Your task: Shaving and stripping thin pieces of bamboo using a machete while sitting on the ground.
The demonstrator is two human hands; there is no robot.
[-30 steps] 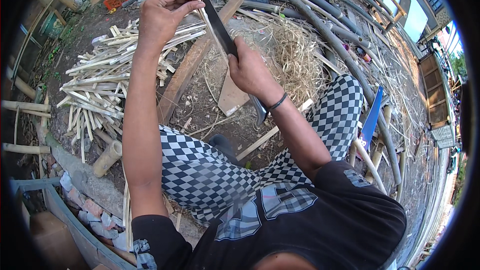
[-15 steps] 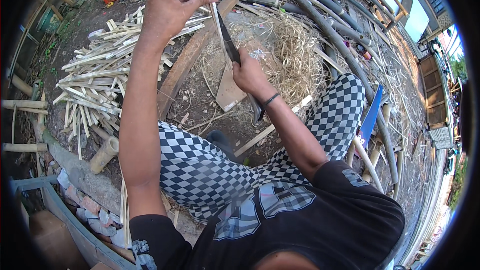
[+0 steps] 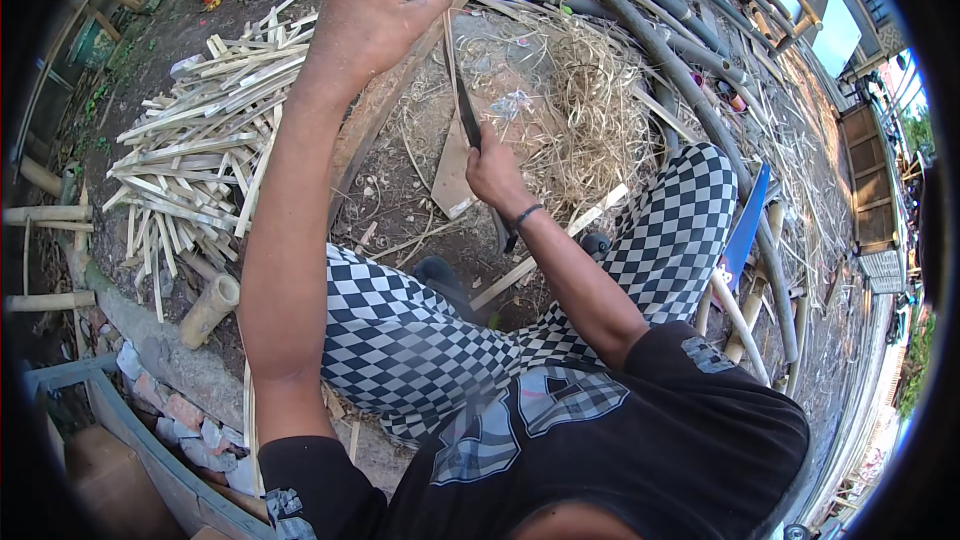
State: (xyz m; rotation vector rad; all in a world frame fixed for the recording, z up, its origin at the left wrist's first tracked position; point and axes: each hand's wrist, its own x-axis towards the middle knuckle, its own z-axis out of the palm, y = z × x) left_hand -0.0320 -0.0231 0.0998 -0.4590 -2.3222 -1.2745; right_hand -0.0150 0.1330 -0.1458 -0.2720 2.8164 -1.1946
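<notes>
My left hand (image 3: 372,25) is raised at the top of the view, its thumb and fingers pinching the upper end of a thin bamboo strip (image 3: 448,45). The strip hangs from that pinch toward my right hand (image 3: 494,172), which is closed round the handle of a knife. Dark and narrow, the knife blade (image 3: 466,108) points up and lies against the strip. My right fist hides the handle and the strip's lower part. Behind the blade, a flat tan board (image 3: 455,180) lies on the ground between my legs.
Split bamboo sticks (image 3: 200,140) are heaped to the left, beside a long wooden plank (image 3: 385,95). Curly shavings (image 3: 600,110) pile up ahead. Long poles (image 3: 690,105) cross at the right, near a blue saw (image 3: 745,225). A cut bamboo piece (image 3: 212,308) lies near my left elbow.
My left hand has shifted right and now looks larger, with the strip still pinched. My right hand and the knife have moved slightly down, and the blade stands more upright.
</notes>
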